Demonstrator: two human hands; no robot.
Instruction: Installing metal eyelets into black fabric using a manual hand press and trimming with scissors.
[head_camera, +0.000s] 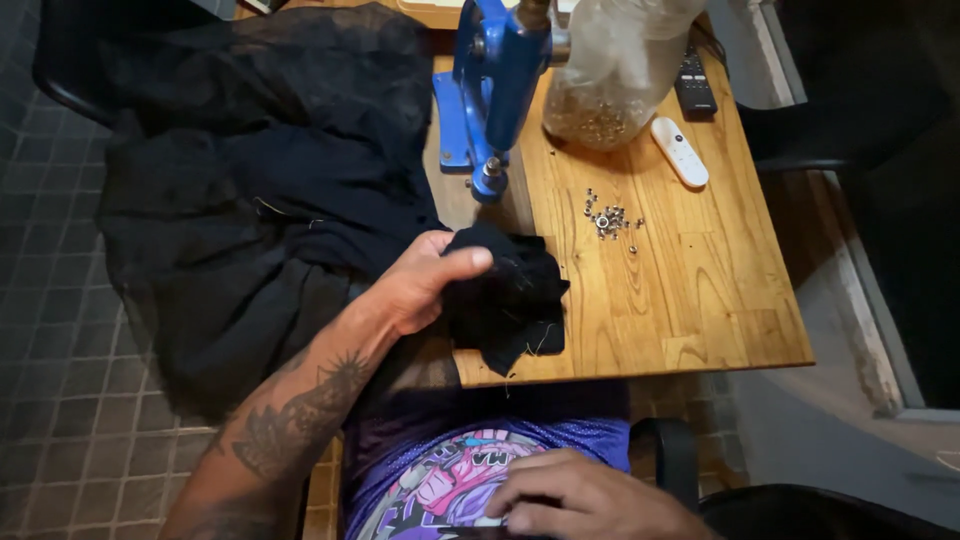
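left hand (420, 285) fingers gripping black cloth piece (505, 300), lying at desk (700, 300) front edge below blue press (495, 80) | right hand (590, 500) fingers curling loosely, resting on lap | open desk right of rivets (610, 218)

Head view, steeply down, close over table (700, 300)
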